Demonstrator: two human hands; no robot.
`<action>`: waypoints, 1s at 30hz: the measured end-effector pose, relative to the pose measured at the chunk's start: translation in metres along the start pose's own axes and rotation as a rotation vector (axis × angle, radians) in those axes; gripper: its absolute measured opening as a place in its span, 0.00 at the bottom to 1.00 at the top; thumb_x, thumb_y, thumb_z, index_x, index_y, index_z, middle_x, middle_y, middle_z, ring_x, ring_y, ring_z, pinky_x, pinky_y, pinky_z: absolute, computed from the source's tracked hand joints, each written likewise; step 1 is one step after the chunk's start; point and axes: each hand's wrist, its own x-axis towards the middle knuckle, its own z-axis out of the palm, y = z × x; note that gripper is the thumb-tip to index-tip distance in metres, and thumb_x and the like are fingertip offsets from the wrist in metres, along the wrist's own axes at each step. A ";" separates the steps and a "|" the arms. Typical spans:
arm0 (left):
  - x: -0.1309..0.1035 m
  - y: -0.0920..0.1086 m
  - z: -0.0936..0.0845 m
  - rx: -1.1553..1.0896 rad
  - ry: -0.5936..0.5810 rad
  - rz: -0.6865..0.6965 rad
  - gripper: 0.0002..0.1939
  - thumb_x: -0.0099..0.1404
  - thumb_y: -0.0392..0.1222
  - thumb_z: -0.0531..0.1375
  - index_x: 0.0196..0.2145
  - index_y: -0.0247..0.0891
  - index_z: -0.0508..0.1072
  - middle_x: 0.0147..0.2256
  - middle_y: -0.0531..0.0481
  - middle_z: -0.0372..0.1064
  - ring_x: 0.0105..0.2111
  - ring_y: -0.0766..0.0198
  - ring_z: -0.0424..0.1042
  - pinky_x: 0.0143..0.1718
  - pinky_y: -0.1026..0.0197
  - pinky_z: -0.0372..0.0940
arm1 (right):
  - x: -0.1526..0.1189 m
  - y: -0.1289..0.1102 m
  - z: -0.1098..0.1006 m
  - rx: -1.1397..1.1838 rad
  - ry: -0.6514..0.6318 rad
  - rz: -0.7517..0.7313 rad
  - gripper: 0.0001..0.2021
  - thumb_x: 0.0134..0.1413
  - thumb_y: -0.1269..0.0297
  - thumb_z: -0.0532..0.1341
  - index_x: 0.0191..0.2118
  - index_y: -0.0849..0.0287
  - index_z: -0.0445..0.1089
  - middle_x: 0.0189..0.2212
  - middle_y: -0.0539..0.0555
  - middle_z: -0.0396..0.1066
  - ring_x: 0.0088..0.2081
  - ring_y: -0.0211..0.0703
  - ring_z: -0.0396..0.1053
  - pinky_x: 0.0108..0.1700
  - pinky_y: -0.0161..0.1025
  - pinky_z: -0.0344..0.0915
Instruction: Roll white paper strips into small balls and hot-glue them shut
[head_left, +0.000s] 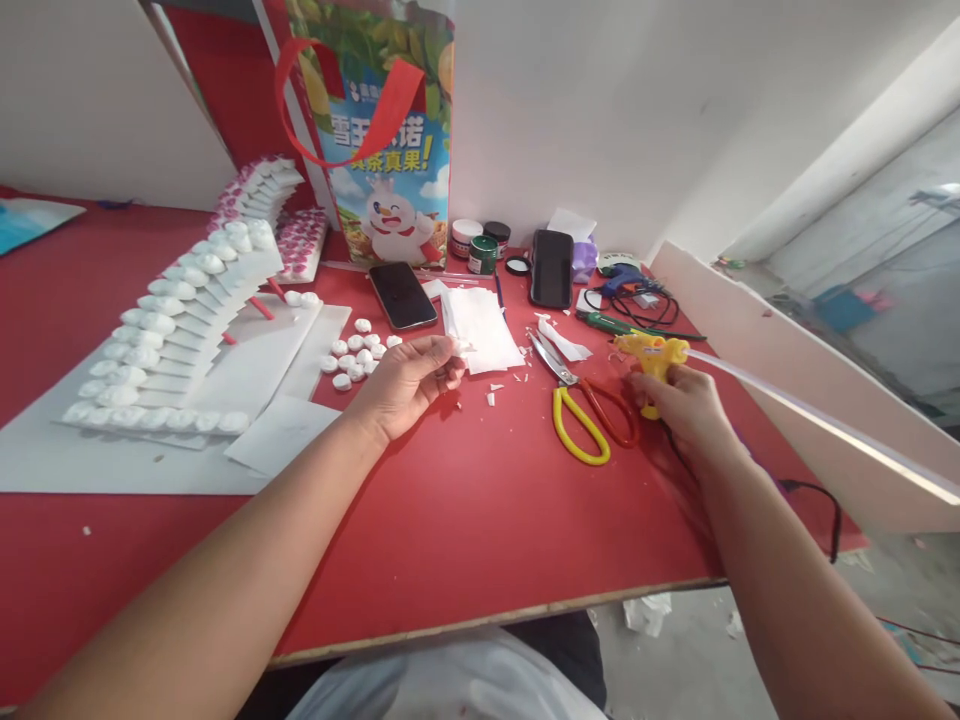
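Observation:
My right hand is wrapped round the handle of a yellow hot glue gun. A long clear glue stick runs out of its back to the right. The fingers of my left hand are pinched together at the near left edge of a stack of white paper. Something small and white shows at the fingertips, too small to make out. Just left of that hand lies a cluster of small white swirled pieces. Scissors with one yellow and one red handle lie between my hands.
A curved stepped model edged with white swirls stands on white board at left, a pink-trimmed one behind it. A phone, paint jars, a black case, a green-handled tool and a printed bag line the back.

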 end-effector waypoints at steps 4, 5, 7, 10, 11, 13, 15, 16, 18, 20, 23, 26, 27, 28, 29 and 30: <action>0.002 0.000 -0.002 0.032 -0.022 0.016 0.21 0.47 0.50 0.80 0.26 0.33 0.79 0.26 0.49 0.72 0.25 0.71 0.67 0.27 0.67 0.62 | -0.033 -0.030 -0.001 0.328 -0.001 -0.019 0.10 0.44 0.60 0.69 0.32 0.59 0.74 0.27 0.51 0.72 0.25 0.34 0.61 0.26 0.32 0.57; 0.002 0.000 -0.002 0.045 -0.027 0.019 0.20 0.47 0.50 0.80 0.25 0.33 0.79 0.26 0.50 0.72 0.25 0.70 0.67 0.27 0.67 0.62 | -0.044 -0.039 -0.002 0.387 -0.040 -0.048 0.10 0.44 0.60 0.70 0.33 0.59 0.75 0.30 0.51 0.74 0.25 0.33 0.62 0.26 0.32 0.58; 0.001 0.001 -0.001 0.071 -0.033 0.029 0.20 0.47 0.50 0.80 0.25 0.33 0.79 0.25 0.50 0.71 0.26 0.70 0.67 0.27 0.66 0.62 | -0.065 -0.054 -0.001 0.420 -0.128 -0.057 0.11 0.46 0.58 0.70 0.34 0.59 0.76 0.30 0.51 0.73 0.24 0.32 0.61 0.25 0.32 0.58; -0.001 0.001 0.001 0.119 -0.040 0.034 0.20 0.48 0.51 0.80 0.26 0.33 0.79 0.25 0.50 0.71 0.27 0.68 0.68 0.28 0.64 0.62 | -0.088 -0.065 0.005 0.359 -0.310 -0.087 0.13 0.50 0.54 0.71 0.29 0.59 0.75 0.24 0.50 0.68 0.24 0.34 0.59 0.25 0.34 0.57; -0.002 0.001 0.001 0.135 -0.040 0.034 0.20 0.48 0.51 0.79 0.26 0.33 0.79 0.26 0.49 0.72 0.27 0.68 0.68 0.29 0.64 0.62 | -0.093 -0.066 0.008 0.322 -0.355 -0.106 0.14 0.52 0.53 0.70 0.27 0.59 0.73 0.23 0.50 0.66 0.24 0.35 0.58 0.25 0.34 0.56; -0.003 0.000 0.001 0.163 -0.038 0.032 0.20 0.48 0.51 0.79 0.27 0.34 0.80 0.27 0.49 0.73 0.28 0.67 0.69 0.30 0.63 0.63 | -0.100 -0.067 0.015 0.251 -0.422 -0.150 0.18 0.54 0.51 0.69 0.25 0.59 0.70 0.21 0.49 0.62 0.24 0.35 0.56 0.25 0.35 0.55; -0.003 -0.001 0.001 0.177 -0.034 0.035 0.20 0.48 0.52 0.79 0.28 0.35 0.81 0.27 0.49 0.73 0.29 0.66 0.69 0.31 0.62 0.63 | -0.104 -0.066 0.020 0.201 -0.463 -0.194 0.21 0.56 0.48 0.68 0.24 0.58 0.66 0.21 0.49 0.60 0.24 0.36 0.55 0.25 0.36 0.54; -0.003 -0.001 0.001 0.181 -0.033 0.038 0.19 0.48 0.52 0.79 0.28 0.35 0.81 0.27 0.49 0.73 0.29 0.66 0.69 0.31 0.62 0.63 | -0.104 -0.065 0.023 0.182 -0.478 -0.214 0.22 0.57 0.47 0.66 0.24 0.58 0.65 0.21 0.48 0.59 0.24 0.35 0.54 0.25 0.36 0.53; -0.002 -0.002 0.000 0.186 -0.041 0.042 0.19 0.49 0.52 0.79 0.29 0.35 0.81 0.27 0.49 0.73 0.29 0.66 0.69 0.31 0.62 0.63 | -0.104 -0.064 0.026 0.146 -0.503 -0.245 0.23 0.61 0.46 0.64 0.24 0.58 0.63 0.21 0.48 0.58 0.24 0.35 0.53 0.25 0.36 0.51; -0.002 -0.003 -0.001 0.192 -0.052 0.043 0.18 0.50 0.51 0.78 0.30 0.35 0.82 0.28 0.49 0.74 0.29 0.66 0.69 0.32 0.62 0.63 | -0.104 -0.063 0.028 0.111 -0.526 -0.270 0.24 0.63 0.45 0.62 0.24 0.58 0.62 0.21 0.48 0.56 0.24 0.35 0.52 0.25 0.36 0.50; -0.003 -0.003 -0.001 0.204 -0.069 0.045 0.17 0.51 0.50 0.78 0.30 0.35 0.83 0.27 0.49 0.73 0.29 0.67 0.69 0.32 0.62 0.63 | -0.104 -0.062 0.030 0.069 -0.546 -0.299 0.25 0.65 0.45 0.60 0.24 0.58 0.60 0.21 0.47 0.55 0.24 0.34 0.51 0.25 0.37 0.49; -0.003 -0.002 0.000 0.209 -0.078 0.044 0.16 0.52 0.49 0.78 0.30 0.35 0.83 0.27 0.49 0.73 0.28 0.68 0.68 0.32 0.62 0.63 | -0.105 -0.062 0.030 0.031 -0.545 -0.334 0.25 0.66 0.45 0.59 0.25 0.58 0.60 0.22 0.47 0.54 0.24 0.34 0.51 0.26 0.37 0.49; -0.004 -0.002 0.000 0.206 -0.076 0.042 0.16 0.51 0.48 0.78 0.31 0.35 0.83 0.27 0.50 0.73 0.28 0.68 0.68 0.32 0.63 0.63 | -0.105 -0.062 0.030 0.020 -0.541 -0.344 0.25 0.66 0.45 0.59 0.25 0.58 0.59 0.21 0.47 0.54 0.24 0.34 0.50 0.26 0.37 0.48; -0.004 -0.002 0.000 0.200 -0.075 0.039 0.16 0.51 0.48 0.78 0.31 0.35 0.83 0.27 0.50 0.74 0.28 0.68 0.68 0.32 0.63 0.63 | -0.105 -0.061 0.030 0.012 -0.538 -0.352 0.25 0.66 0.45 0.59 0.25 0.57 0.59 0.21 0.46 0.53 0.24 0.34 0.50 0.26 0.37 0.48; -0.004 -0.002 0.000 0.194 -0.074 0.036 0.16 0.51 0.48 0.78 0.31 0.35 0.83 0.28 0.50 0.74 0.28 0.69 0.68 0.33 0.63 0.63 | -0.105 -0.061 0.030 0.006 -0.536 -0.356 0.25 0.66 0.45 0.59 0.24 0.57 0.58 0.21 0.46 0.53 0.24 0.34 0.50 0.26 0.37 0.47; -0.004 -0.002 0.000 0.189 -0.073 0.036 0.16 0.50 0.48 0.79 0.31 0.35 0.83 0.28 0.50 0.74 0.28 0.69 0.68 0.33 0.63 0.64 | -0.104 -0.061 0.030 0.000 -0.537 -0.357 0.25 0.66 0.45 0.59 0.24 0.57 0.58 0.21 0.46 0.53 0.23 0.34 0.50 0.26 0.37 0.47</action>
